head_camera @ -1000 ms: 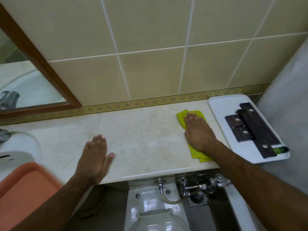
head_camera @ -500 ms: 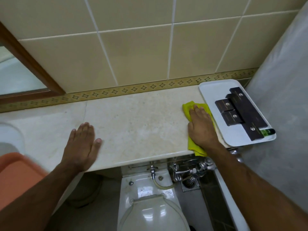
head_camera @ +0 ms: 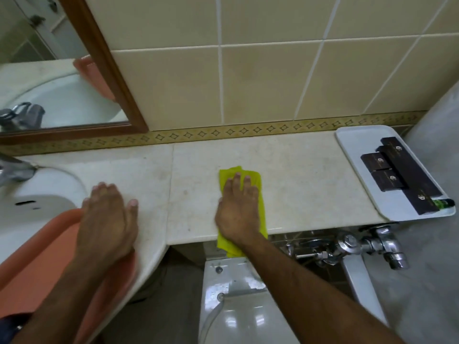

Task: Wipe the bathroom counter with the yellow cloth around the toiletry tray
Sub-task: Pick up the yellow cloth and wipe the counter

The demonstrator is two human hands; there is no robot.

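Observation:
The yellow cloth lies flat on the beige marble counter, its near end hanging over the front edge. My right hand presses palm-down on the cloth, fingers spread. My left hand rests flat on the counter near the sink, holding nothing. The white toiletry tray sits at the counter's right end, well right of the cloth, with several dark boxes and a small green tube on it.
A white sink with a chrome tap is at the left, an orange basin in front of it. Below the counter are a toilet cistern and chrome valves. A wood-framed mirror hangs on the tiled wall.
My right hand has slid the yellow cloth leftward, away from the tray toward the middle of the counter. The left hand stays flat on the counter. The view has shifted left.

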